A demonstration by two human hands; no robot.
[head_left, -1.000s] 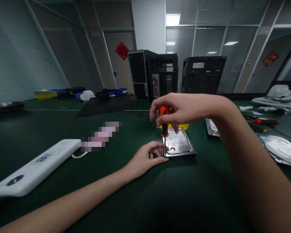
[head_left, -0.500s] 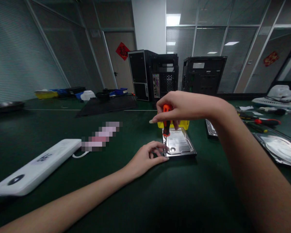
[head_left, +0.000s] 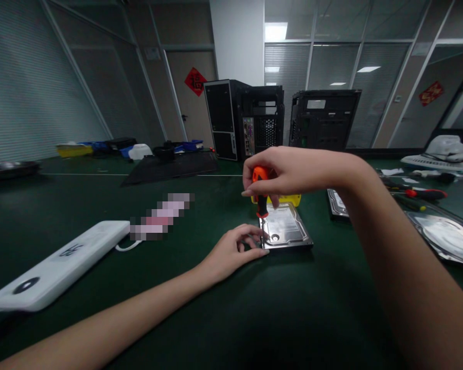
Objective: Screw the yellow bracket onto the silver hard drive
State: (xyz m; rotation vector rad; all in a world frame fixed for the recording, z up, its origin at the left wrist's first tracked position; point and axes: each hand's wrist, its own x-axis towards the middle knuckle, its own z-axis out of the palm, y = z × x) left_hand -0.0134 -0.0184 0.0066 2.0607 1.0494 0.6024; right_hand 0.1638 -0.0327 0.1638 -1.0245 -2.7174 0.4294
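A silver hard drive (head_left: 287,226) lies flat on the green tabletop, label side up. My left hand (head_left: 237,249) grips its near left corner, thumb at the front edge and fingers along the side. Above it, my right hand (head_left: 268,172) is closed around the orange and black handle of a screwdriver (head_left: 261,205). The screwdriver stands nearly upright, its tip down at the drive's near left corner. What the tip meets there is too small to make out. A yellow container (head_left: 289,199) shows partly behind the drive.
Right of my forearm lie an opened hard drive (head_left: 447,236) and a red-black handled tool (head_left: 426,194); another drive (head_left: 336,203) is partly behind the arm. A white power bank-like device (head_left: 61,264) lies left. Computer cases (head_left: 219,121) stand at the back, beside a black mat (head_left: 170,168).
My right hand has turned the screwdriver; its fingers have curled in more around the handle, whose top has shifted slightly left. My left hand and the hard drive have stayed put.
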